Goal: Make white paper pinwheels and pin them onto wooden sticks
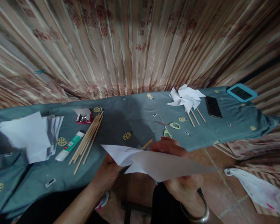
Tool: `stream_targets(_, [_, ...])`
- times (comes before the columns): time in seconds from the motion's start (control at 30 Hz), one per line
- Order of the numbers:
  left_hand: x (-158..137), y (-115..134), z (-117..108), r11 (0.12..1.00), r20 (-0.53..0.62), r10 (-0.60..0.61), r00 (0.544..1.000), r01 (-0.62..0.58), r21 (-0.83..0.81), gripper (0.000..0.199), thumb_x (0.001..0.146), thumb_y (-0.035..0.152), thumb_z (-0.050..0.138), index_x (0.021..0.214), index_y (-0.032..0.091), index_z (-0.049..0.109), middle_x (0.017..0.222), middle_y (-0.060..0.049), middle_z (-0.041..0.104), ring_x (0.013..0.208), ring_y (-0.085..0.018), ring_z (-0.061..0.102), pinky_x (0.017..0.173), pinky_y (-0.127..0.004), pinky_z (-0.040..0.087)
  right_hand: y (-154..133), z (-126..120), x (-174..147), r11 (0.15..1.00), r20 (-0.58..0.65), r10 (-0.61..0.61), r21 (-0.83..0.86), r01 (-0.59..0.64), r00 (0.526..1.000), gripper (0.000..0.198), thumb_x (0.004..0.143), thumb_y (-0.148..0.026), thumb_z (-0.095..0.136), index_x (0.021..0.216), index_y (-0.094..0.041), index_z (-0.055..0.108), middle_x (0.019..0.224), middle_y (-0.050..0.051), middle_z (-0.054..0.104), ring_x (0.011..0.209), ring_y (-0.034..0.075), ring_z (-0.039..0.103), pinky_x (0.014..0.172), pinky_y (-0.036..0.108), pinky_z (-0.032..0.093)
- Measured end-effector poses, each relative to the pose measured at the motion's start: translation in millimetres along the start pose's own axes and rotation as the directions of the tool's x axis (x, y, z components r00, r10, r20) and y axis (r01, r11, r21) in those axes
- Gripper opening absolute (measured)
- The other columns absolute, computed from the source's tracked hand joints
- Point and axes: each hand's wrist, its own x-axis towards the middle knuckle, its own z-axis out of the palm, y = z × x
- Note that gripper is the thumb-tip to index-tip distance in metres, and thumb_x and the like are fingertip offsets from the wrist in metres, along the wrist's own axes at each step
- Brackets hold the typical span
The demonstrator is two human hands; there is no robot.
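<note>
A white paper pinwheel (163, 163) is held between my two hands above the table's front edge, its folded blades hiding most of my fingers. My left hand (110, 169) is closed at its left side, fingertips behind the paper. Around its right side wraps my right hand (185, 186), with fingers above the paper and the palm below. The tip of a wooden stick (147, 144) shows just beyond the pinwheel; where its other end lies is hidden. Scissors (166, 125) with yellow-green handles lie open on the cloth beyond my right hand.
On the green tablecloth (140, 115) are white paper sheets (25, 135), a glue stick (70, 145), several wooden sticks (87, 140) and a red box of small metal pieces (83, 117). Farther right lie pinwheels on sticks (185, 97), a phone (213, 106) and a blue-framed device (242, 92).
</note>
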Motion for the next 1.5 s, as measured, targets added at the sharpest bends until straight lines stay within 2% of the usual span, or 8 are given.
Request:
stream_targets(0.13, [1.0,0.3,-1.2,0.998,0.007,0.036,0.999,-0.036,0.055,0.027,0.059,0.04,0.083,0.066,0.016,0.071,0.064,-0.001,0.069,0.064,-0.016,0.061,0.062,-0.025,0.049,0.9,-1.8,0.5,0.999,0.018,0.025,0.023,-0.025,1.0,0.027,0.093,-0.028,0.05,0.118,-0.026,0.061,0.094,0.005,0.073,0.088,0.024,0.069,0.093,0.049,0.052])
stream_targets(0.3, [2.0,3.1,0.2,0.996,0.003,0.055,0.998,-0.055,0.066,0.023,0.059,0.037,0.081,0.065,0.017,0.07,0.064,-0.001,0.07,0.063,-0.017,0.063,0.069,-0.029,0.053,2.8,-4.2,-0.5,0.998,0.01,0.06,0.006,-0.06,0.998,0.027,0.09,-0.04,0.055,0.112,-0.026,0.064,0.09,0.005,0.073,0.086,0.025,0.07,0.091,0.049,0.053])
stream_targets(0.57, [4.7,-8.0,-5.7,0.997,-0.005,0.035,0.999,-0.035,0.074,0.02,0.061,0.034,0.079,0.07,0.018,0.072,0.077,-0.005,0.077,0.083,-0.026,0.072,0.087,-0.039,0.055,2.0,-9.1,-1.4,0.994,0.075,0.114,-0.004,-0.114,0.991,0.029,0.087,-0.04,0.06,0.112,-0.026,0.064,0.094,0.004,0.074,0.089,0.024,0.07,0.097,0.049,0.05])
stream_targets(0.73, [5.4,-15.9,-11.4,0.994,0.029,0.067,0.997,-0.069,0.088,0.02,0.063,0.035,0.081,0.074,0.018,0.077,0.076,-0.004,0.077,0.08,-0.025,0.073,0.084,-0.037,0.057,-3.4,-5.6,-2.0,0.985,-0.006,0.16,0.068,-0.159,0.987,0.029,0.086,-0.032,0.061,0.115,-0.028,0.063,0.094,0.001,0.074,0.09,0.022,0.07,0.095,0.044,0.051])
stream_targets(0.83, [7.0,-13.6,-12.6,0.984,0.066,0.145,0.987,-0.151,0.099,0.016,0.069,0.035,0.078,0.079,0.022,0.08,0.083,-0.004,0.078,0.083,-0.022,0.072,0.08,-0.03,0.057,-3.9,0.3,3.4,0.93,-0.075,0.353,0.137,-0.341,0.933,0.031,0.079,-0.018,0.068,0.107,-0.029,0.066,0.088,-0.002,0.075,0.079,0.017,0.071,0.074,0.03,0.057])
stream_targets(0.93, [9.1,-8.7,-13.0,0.956,0.061,0.233,0.971,-0.24,0.171,0.009,0.073,0.029,0.075,0.079,0.025,0.081,0.09,-0.003,0.077,0.084,-0.018,0.07,0.075,-0.023,0.055,4.5,7.0,11.2,0.763,-0.036,0.606,0.307,-0.568,0.794,0.023,0.072,-0.019,0.075,0.093,-0.025,0.068,0.074,-0.004,0.073,0.058,0.012,0.065,0.052,0.02,0.05])
stream_targets(1.07, [11.8,-8.2,-15.8,0.918,0.018,0.289,0.957,-0.283,0.278,0.01,0.073,0.026,0.074,0.08,0.026,0.082,0.078,-0.002,0.073,0.071,-0.013,0.066,0.061,-0.017,0.049,23.1,14.2,16.9,0.543,0.09,0.758,0.463,-0.701,0.646,0.021,0.068,-0.031,0.081,0.079,-0.02,0.068,0.064,-0.004,0.068,0.051,0.01,0.057,0.048,0.019,0.045])
stream_targets(1.5, [18.4,-12.3,-24.2,0.867,0.036,0.376,0.926,-0.365,0.338,0.012,0.075,0.024,0.071,0.082,0.023,0.081,0.083,-0.004,0.075,0.078,-0.015,0.069,0.069,-0.021,0.052,36.8,21.3,10.7,0.554,0.172,0.729,0.421,-0.718,0.663,0.027,0.068,-0.038,0.081,0.089,-0.022,0.078,0.076,0.001,0.074,0.063,0.013,0.06,0.057,0.024,0.048])
